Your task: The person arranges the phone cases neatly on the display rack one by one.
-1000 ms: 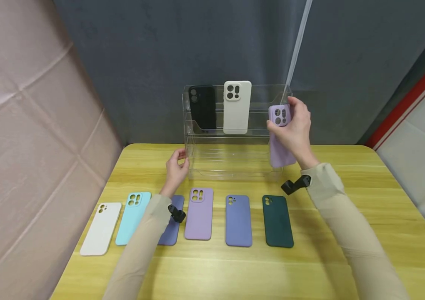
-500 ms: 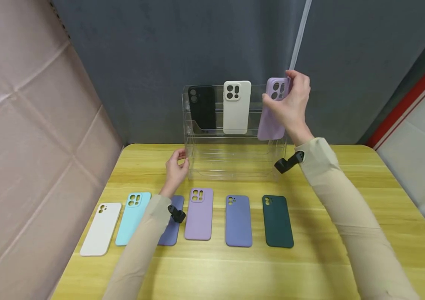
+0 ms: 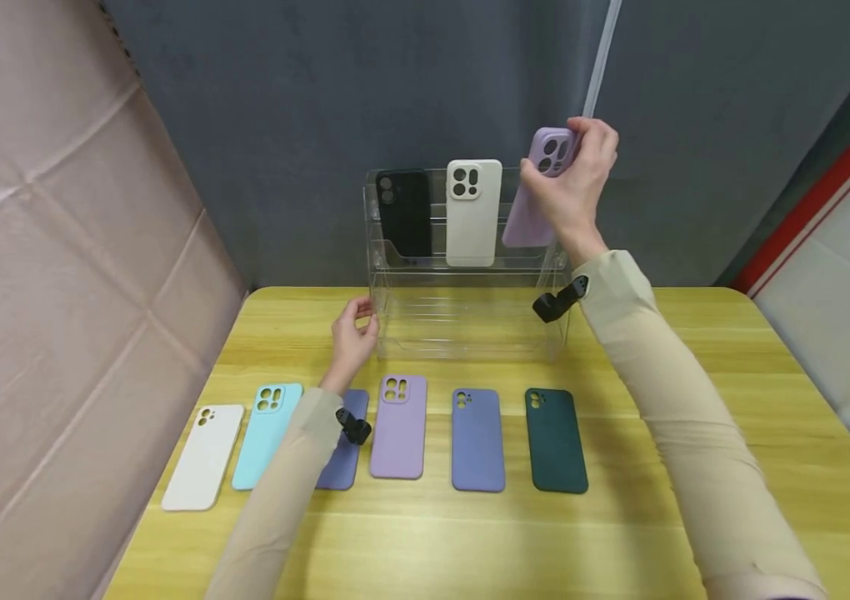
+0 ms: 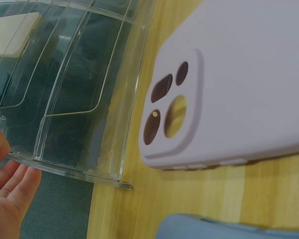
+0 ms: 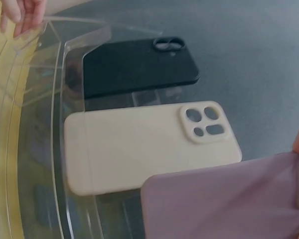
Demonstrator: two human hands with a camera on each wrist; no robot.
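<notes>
Lilac silicone is up in the air: the right hand [image 3: 573, 187] is pinching the lilac case [image 3: 533, 196] by its camera end, thumb on one edge and fingers curled round the other, holding it tilted above the top tier of the clear rack [image 3: 470, 312], right of the cream case [image 3: 473, 212] and the black case [image 3: 404, 214]. The left hand [image 3: 353, 337] is touching the rack's left near corner with loosely bent fingers, holding nothing.

To do this well, my judgement is that the case's lower edge should be squared up and levelled over the open slot right of the cream one, then lowered straight so it is clearing the front lip, with the left hand bracing the light rack against sliding.

Views are splitting the work. The head camera is showing the whole layout: 6 cases lying in a row on the worktop [image 3: 620, 542], from the white case [image 3: 202, 457] at the left to the dark green case [image 3: 556, 440] at the right. The right wrist view is showing how close the lilac case's corner is sitting to the cream case, overlapping it in that picture. The left wrist view is showing the left fingertips [image 4: 10, 184] at the rack's edge and another lilac case [image 4: 229, 84] flat on the worktop.
</notes>
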